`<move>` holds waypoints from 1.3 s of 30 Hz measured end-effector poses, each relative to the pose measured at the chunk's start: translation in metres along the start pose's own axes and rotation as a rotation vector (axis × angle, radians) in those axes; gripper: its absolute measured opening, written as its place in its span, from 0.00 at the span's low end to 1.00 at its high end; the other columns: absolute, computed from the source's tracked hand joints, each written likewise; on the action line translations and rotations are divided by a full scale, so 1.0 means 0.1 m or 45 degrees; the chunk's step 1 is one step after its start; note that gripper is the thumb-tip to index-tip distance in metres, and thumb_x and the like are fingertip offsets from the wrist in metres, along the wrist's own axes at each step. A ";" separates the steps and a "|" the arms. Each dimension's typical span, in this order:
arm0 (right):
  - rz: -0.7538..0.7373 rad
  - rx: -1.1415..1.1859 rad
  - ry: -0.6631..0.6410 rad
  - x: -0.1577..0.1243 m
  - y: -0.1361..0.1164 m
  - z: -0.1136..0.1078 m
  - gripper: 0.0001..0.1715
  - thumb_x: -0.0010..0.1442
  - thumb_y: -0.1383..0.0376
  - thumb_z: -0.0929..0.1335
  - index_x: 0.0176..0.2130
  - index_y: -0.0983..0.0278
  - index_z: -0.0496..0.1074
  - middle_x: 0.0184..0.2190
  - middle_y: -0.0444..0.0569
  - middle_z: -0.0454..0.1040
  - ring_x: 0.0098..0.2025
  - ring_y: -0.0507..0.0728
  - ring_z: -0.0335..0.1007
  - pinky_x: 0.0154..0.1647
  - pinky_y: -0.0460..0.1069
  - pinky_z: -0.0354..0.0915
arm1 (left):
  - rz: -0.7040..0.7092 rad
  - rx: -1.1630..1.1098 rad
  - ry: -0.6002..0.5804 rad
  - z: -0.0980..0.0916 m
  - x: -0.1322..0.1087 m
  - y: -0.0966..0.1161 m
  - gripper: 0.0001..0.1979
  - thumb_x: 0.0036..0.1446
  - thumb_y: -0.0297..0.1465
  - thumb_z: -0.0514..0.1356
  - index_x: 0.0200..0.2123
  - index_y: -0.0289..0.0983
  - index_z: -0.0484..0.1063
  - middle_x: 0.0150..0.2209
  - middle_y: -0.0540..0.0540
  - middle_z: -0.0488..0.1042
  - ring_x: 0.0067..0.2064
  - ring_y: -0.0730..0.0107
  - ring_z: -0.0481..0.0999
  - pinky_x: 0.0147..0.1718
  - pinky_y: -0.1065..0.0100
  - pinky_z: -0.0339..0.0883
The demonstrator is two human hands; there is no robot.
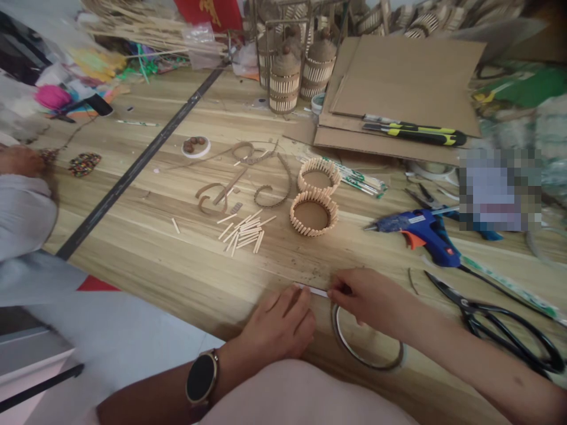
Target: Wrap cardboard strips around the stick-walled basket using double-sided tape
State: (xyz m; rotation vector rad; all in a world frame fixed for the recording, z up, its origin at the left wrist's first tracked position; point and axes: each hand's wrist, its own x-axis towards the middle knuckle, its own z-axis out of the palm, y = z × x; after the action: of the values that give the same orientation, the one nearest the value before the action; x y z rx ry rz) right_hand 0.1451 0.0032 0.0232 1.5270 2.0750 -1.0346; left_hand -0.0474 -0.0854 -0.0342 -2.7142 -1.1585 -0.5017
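A narrow white strip (316, 291) lies low over the table edge between my hands. My left hand (281, 324), with a watch on its wrist, has its fingers bent down on the strip's left end. On the right end, my right hand (370, 298) pinches it between thumb and fingers. Under that hand rests a thin, dark-edged ring (370, 361), pale inside, and whether it joins the strip I cannot tell. Ahead stand two round cups (313, 229) edged with short wooden sticks. Loose sticks (248, 233) are heaped to their left.
A blue glue gun (425, 230) and black scissors (500, 324) lie at right. Cardboard sheets (407, 77) carry a yellow-black cutter (425, 134). Behind are stick lanterns (284, 77). A dark metal bar (146, 156) crosses the table; beyond it is another person's hand (22, 159).
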 end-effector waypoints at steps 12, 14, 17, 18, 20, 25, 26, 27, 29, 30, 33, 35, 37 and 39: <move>-0.038 -0.168 0.099 0.05 0.00 0.06 0.16 0.62 0.66 0.63 0.28 0.64 0.76 0.26 0.50 0.79 0.26 0.54 0.69 0.25 0.47 0.50 | 0.146 0.070 -0.166 -0.03 0.06 -0.02 0.08 0.64 0.33 0.56 0.40 0.38 0.74 0.55 0.42 0.76 0.49 0.56 0.74 0.40 0.61 0.63; -0.037 -0.168 0.105 0.06 0.01 0.07 0.16 0.62 0.66 0.63 0.28 0.64 0.76 0.25 0.50 0.78 0.26 0.54 0.69 0.25 0.47 0.50 | 0.165 0.055 -0.206 -0.04 0.08 -0.03 0.08 0.65 0.33 0.56 0.41 0.39 0.75 0.56 0.43 0.74 0.48 0.56 0.74 0.39 0.60 0.63; -0.039 -0.151 0.112 0.06 0.02 0.08 0.15 0.62 0.66 0.64 0.28 0.65 0.77 0.24 0.49 0.77 0.25 0.54 0.68 0.25 0.47 0.50 | 0.188 0.011 -0.263 -0.07 0.11 -0.06 0.08 0.65 0.32 0.56 0.42 0.39 0.75 0.58 0.43 0.73 0.46 0.57 0.74 0.37 0.60 0.63; -0.043 -0.140 0.113 0.05 0.01 0.08 0.15 0.62 0.66 0.64 0.28 0.65 0.77 0.23 0.49 0.77 0.25 0.54 0.68 0.25 0.47 0.51 | 0.189 -0.020 -0.279 -0.09 0.12 -0.09 0.08 0.65 0.32 0.56 0.41 0.38 0.75 0.58 0.43 0.73 0.45 0.58 0.74 0.37 0.60 0.63; -0.060 -0.116 0.122 0.02 0.01 0.07 0.15 0.62 0.67 0.63 0.28 0.65 0.77 0.23 0.49 0.77 0.25 0.54 0.68 0.25 0.47 0.52 | 0.142 -0.105 -0.285 -0.15 0.16 -0.16 0.07 0.66 0.30 0.56 0.41 0.38 0.75 0.55 0.44 0.75 0.43 0.60 0.74 0.37 0.60 0.65; -0.087 -0.066 0.161 -0.14 -0.03 0.05 0.13 0.61 0.68 0.63 0.31 0.63 0.77 0.25 0.47 0.78 0.27 0.53 0.70 0.26 0.47 0.55 | -0.125 -0.323 -0.264 -0.31 0.43 -0.34 0.10 0.67 0.26 0.53 0.44 0.33 0.74 0.47 0.41 0.78 0.47 0.60 0.72 0.44 0.60 0.67; -0.084 -0.069 0.180 -0.18 -0.03 0.05 0.13 0.61 0.69 0.63 0.31 0.63 0.76 0.25 0.47 0.78 0.27 0.54 0.70 0.26 0.47 0.55 | -0.135 -0.400 -0.315 -0.33 0.50 -0.36 0.09 0.67 0.27 0.54 0.40 0.34 0.75 0.42 0.43 0.78 0.44 0.61 0.72 0.43 0.60 0.67; -0.079 -0.079 0.204 -0.21 -0.04 0.06 0.13 0.61 0.69 0.63 0.31 0.63 0.76 0.25 0.47 0.78 0.26 0.54 0.70 0.26 0.47 0.54 | -0.128 -0.474 -0.400 -0.35 0.56 -0.37 0.09 0.66 0.27 0.55 0.37 0.34 0.76 0.38 0.45 0.78 0.42 0.62 0.73 0.43 0.62 0.67; -0.064 -0.110 0.256 -0.26 -0.04 0.09 0.13 0.61 0.69 0.62 0.30 0.62 0.75 0.25 0.47 0.77 0.26 0.55 0.70 0.26 0.47 0.54 | -0.104 -0.570 -0.505 -0.36 0.67 -0.38 0.09 0.63 0.26 0.56 0.34 0.36 0.77 0.32 0.47 0.78 0.39 0.63 0.74 0.41 0.63 0.66; -0.056 -0.124 0.276 -0.28 -0.04 0.10 0.13 0.61 0.69 0.62 0.30 0.62 0.75 0.25 0.47 0.78 0.26 0.55 0.71 0.26 0.48 0.54 | -0.095 -0.599 -0.537 -0.36 0.71 -0.38 0.09 0.62 0.25 0.57 0.32 0.36 0.77 0.30 0.48 0.77 0.38 0.64 0.74 0.40 0.64 0.66; -0.034 -0.140 0.299 -0.31 -0.04 0.13 0.13 0.61 0.68 0.62 0.31 0.62 0.75 0.27 0.49 0.79 0.28 0.56 0.73 0.26 0.48 0.54 | -0.100 -0.640 -0.564 -0.34 0.77 -0.35 0.11 0.58 0.24 0.56 0.26 0.37 0.76 0.25 0.49 0.75 0.34 0.66 0.73 0.35 0.67 0.63; -0.028 -0.140 0.306 -0.34 -0.05 0.14 0.13 0.62 0.68 0.62 0.31 0.62 0.75 0.28 0.50 0.80 0.29 0.57 0.74 0.27 0.49 0.54 | -0.119 -0.661 -0.550 -0.31 0.78 -0.33 0.12 0.57 0.24 0.56 0.24 0.37 0.74 0.23 0.50 0.74 0.32 0.67 0.72 0.33 0.67 0.61; -0.031 -0.148 0.318 -0.36 -0.05 0.15 0.14 0.62 0.68 0.62 0.31 0.62 0.74 0.28 0.50 0.80 0.30 0.58 0.75 0.27 0.49 0.54 | -0.158 -0.695 -0.530 -0.27 0.78 -0.31 0.11 0.55 0.24 0.56 0.23 0.37 0.74 0.22 0.50 0.74 0.31 0.67 0.71 0.31 0.67 0.59; -0.032 -0.148 0.329 -0.39 -0.05 0.14 0.15 0.63 0.68 0.61 0.30 0.62 0.73 0.29 0.50 0.80 0.30 0.58 0.75 0.27 0.49 0.53 | -0.223 -0.756 -0.507 -0.24 0.78 -0.29 0.09 0.53 0.25 0.56 0.24 0.37 0.74 0.23 0.50 0.74 0.31 0.67 0.70 0.30 0.68 0.58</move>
State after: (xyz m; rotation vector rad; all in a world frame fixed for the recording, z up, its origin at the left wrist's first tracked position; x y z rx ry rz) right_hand 0.1519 -0.0339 0.0412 1.6523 2.2864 -0.7426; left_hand -0.0240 -0.0195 0.0165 -3.3491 -1.5623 -0.3816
